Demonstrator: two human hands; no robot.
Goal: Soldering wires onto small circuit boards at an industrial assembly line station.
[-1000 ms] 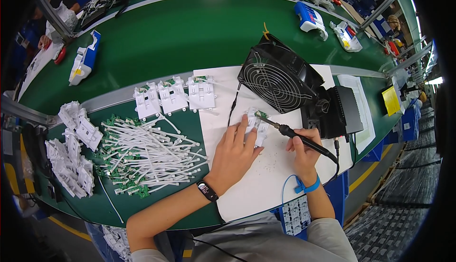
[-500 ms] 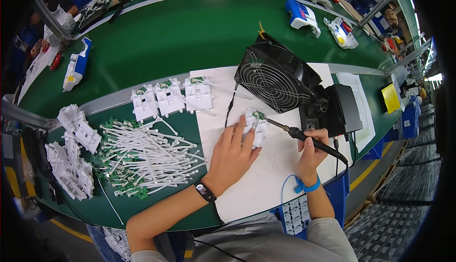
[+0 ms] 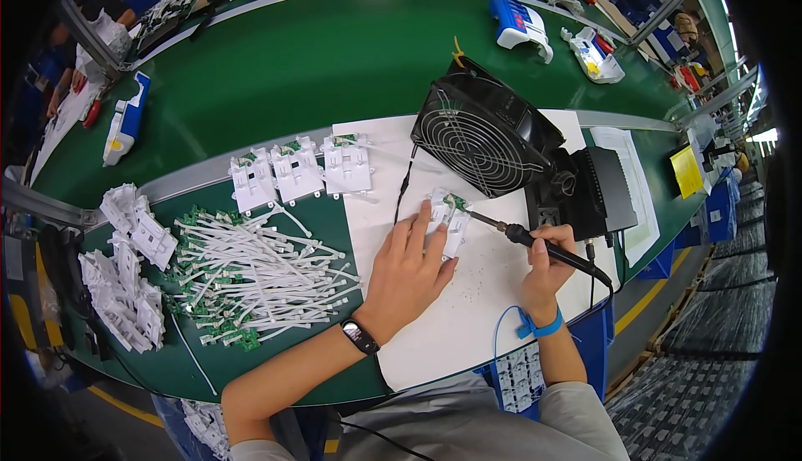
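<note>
My right hand (image 3: 548,260) is closed round the black grip of a soldering iron (image 3: 551,248). The iron's tip reaches a small green circuit board (image 3: 454,202) at the top of a white plastic housing (image 3: 449,231). My left hand (image 3: 409,269) lies over that housing's left side with fingers stretched out, the fingertips resting on it and covering part of it. Beneath the housing is a white sheet (image 3: 443,327). Three similar white housings (image 3: 298,175) with green boards stand in a row to the upper left.
A black fan (image 3: 480,135) stands just beyond the work, beside a black box-shaped unit (image 3: 601,189). To the left lie a heap of white cables with green boards (image 3: 259,277) and stacked white housings (image 3: 125,285). Blue-and-white casings (image 3: 520,26) sit on the green belt (image 3: 317,51) behind a metal rail.
The casings on the green belt have shifted a little to the left. Both hands, the iron and the housing stay almost where they were.
</note>
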